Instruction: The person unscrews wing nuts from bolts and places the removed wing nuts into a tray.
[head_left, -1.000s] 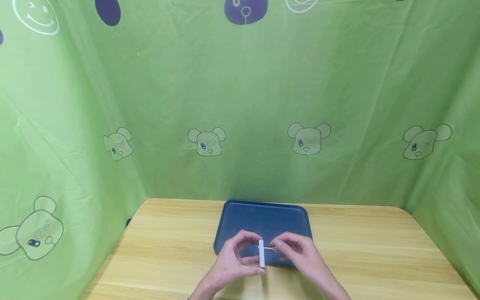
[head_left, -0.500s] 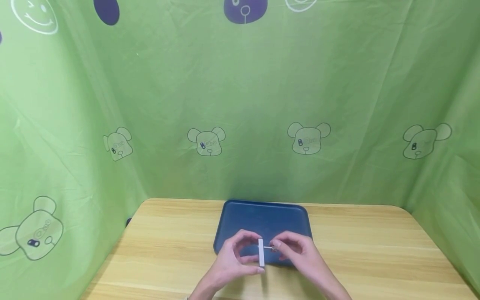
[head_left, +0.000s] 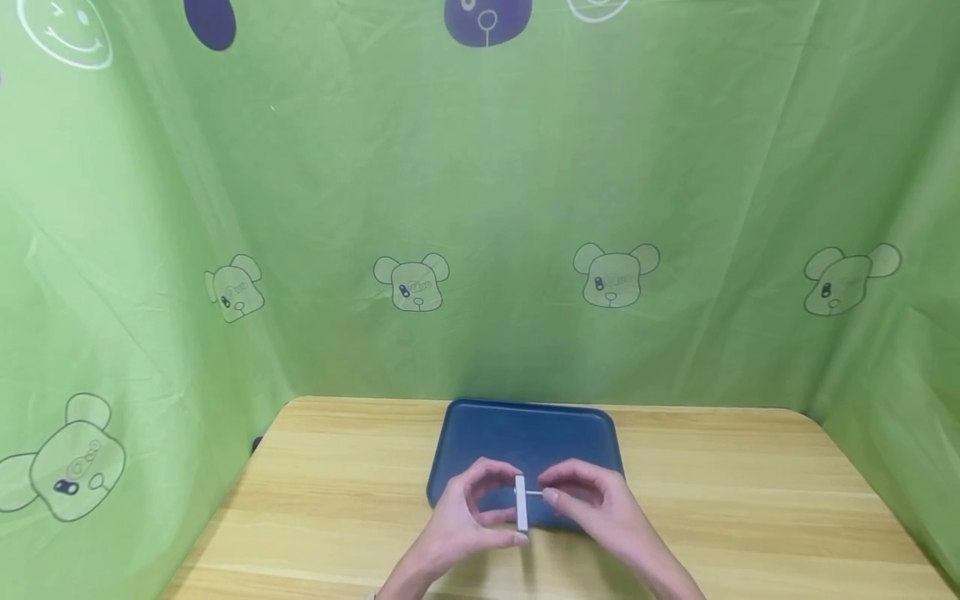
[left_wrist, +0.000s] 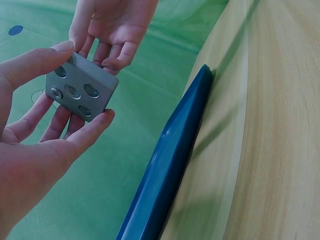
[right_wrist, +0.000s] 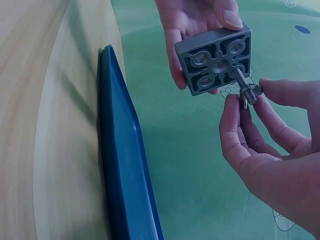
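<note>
My left hand holds a grey square block by its edges between thumb and fingers, over the near part of the blue tray. Several round holes go through the block, and a bolt head fills one of them in the left wrist view. On the block's ribbed other face, the threaded bolt sticks out from a corner hole. A wing nut sits near the bolt's free end. My right hand pinches this wing nut between thumb and fingers; in the head view the fingers hide it.
The blue tray lies on the wood-grain table, below and beyond the hands. Green sheeting with cartoon bear prints hangs behind the table and along both sides.
My right fingers have shifted on the wing nut and now cover it in the head view. The left hand keeps its hold on the block almost in place.
</note>
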